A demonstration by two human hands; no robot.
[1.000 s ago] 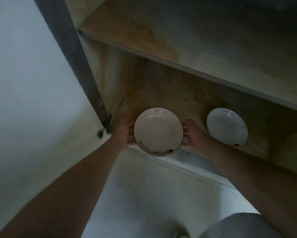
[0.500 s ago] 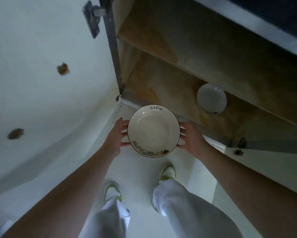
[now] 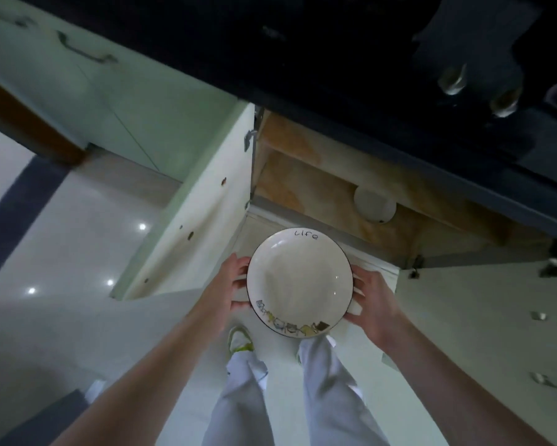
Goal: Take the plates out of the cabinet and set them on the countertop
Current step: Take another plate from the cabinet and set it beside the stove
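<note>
Pale tiled floor (image 3: 61,246) below, open low cabinet (image 3: 319,188) ahead under a dark worktop (image 3: 335,75) edge. I hold a white plate (image 3: 299,281), lettered "Life" at its far rim, level in the air in front of the cabinet, above my feet. My left hand (image 3: 229,284) grips its left rim, fingers curled underneath; my right hand (image 3: 372,299) grips the right rim likewise. A second plate (image 3: 374,206) lies on the cabinet's lower shelf, toward its right. Cabinet door (image 3: 190,220) stands open at left.
</note>
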